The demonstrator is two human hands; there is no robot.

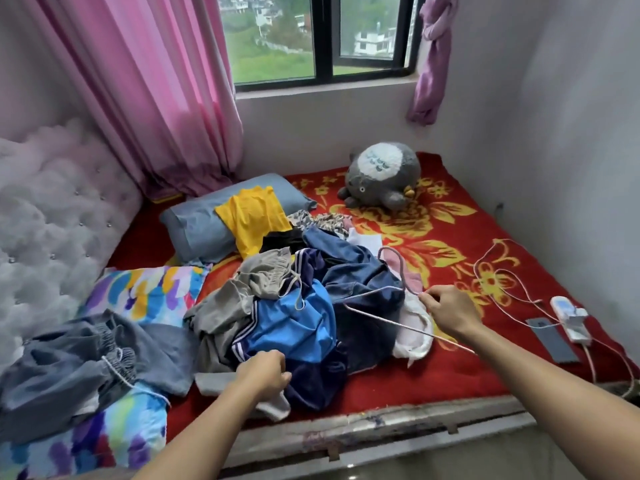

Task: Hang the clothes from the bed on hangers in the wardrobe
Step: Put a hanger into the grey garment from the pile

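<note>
Two bare forearms reach out over the near edge of the bed frame [415, 420] toward a heap of clothes [360, 285] on the bed. From where I stand, the left hand [266, 374] is down at the near side of the heap, its fingers curled into the fabric of a blue and navy sports garment [294, 327] with white stripes, gripping a fold of it. The right hand [450, 311] is off to the right, holding a thin pale wire hanger [381, 318]. Its fingers are closed round the wire close to the neck, and the hook points away toward the window [325, 36]. The hanger sits just over the right side of the heap, above dark blue cloth and a white piece. Grey drawstring shorts [266, 275] lie on top of the heap, and a yellow garment [252, 216] is draped across a grey-blue pillow [197, 226] behind it. Everything rests on a red blanket [450, 237] with yellow flowers. To the left, grey trousers [86, 362] lie crumpled on a brightly patterned quilt [149, 292], beside a tufted headboard [52, 202]. A round grey plush toy [384, 178] sits near the far wall. A white power strip [571, 320] with its cable lies at the right edge, just beside a flat dark object [550, 341]. A pink curtain [156, 98] hangs to the left of the window.
</note>
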